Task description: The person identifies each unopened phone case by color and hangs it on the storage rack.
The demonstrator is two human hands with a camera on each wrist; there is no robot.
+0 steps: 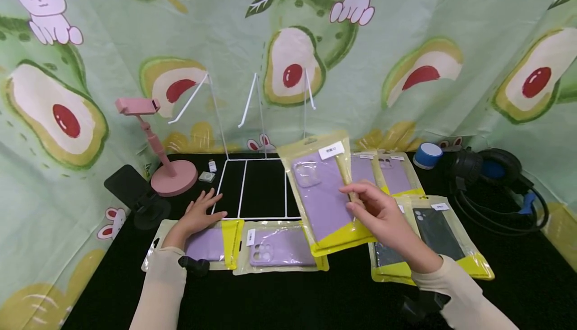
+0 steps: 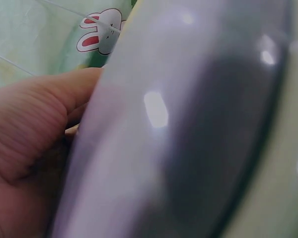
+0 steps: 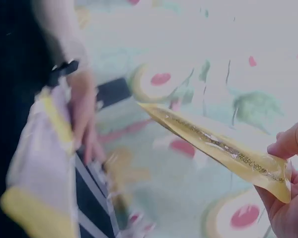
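Note:
A bagged purple phone case (image 1: 320,200) is held up by my right hand (image 1: 383,215), thumb and fingers pinching the bag's right edge. The right wrist view shows this bag (image 3: 213,146) nearly edge-on. My left hand (image 1: 196,220) lies with fingers extended at the left side of the white wire rack (image 1: 243,185), over a bagged purple case (image 1: 205,245). Close to the left wrist camera, the blurred bag (image 2: 154,148) covers part of that hand. Another bagged purple case (image 1: 284,247) lies flat in front of the rack.
Bagged purple cases (image 1: 394,175) and dark cases (image 1: 437,232) lie at the right. Three hooks (image 1: 248,102) rise from the rack's back. A pink stand (image 1: 173,177) and black phone holder (image 1: 135,190) stand left; a blue-white jar (image 1: 428,155) and headphones (image 1: 491,175) stand right.

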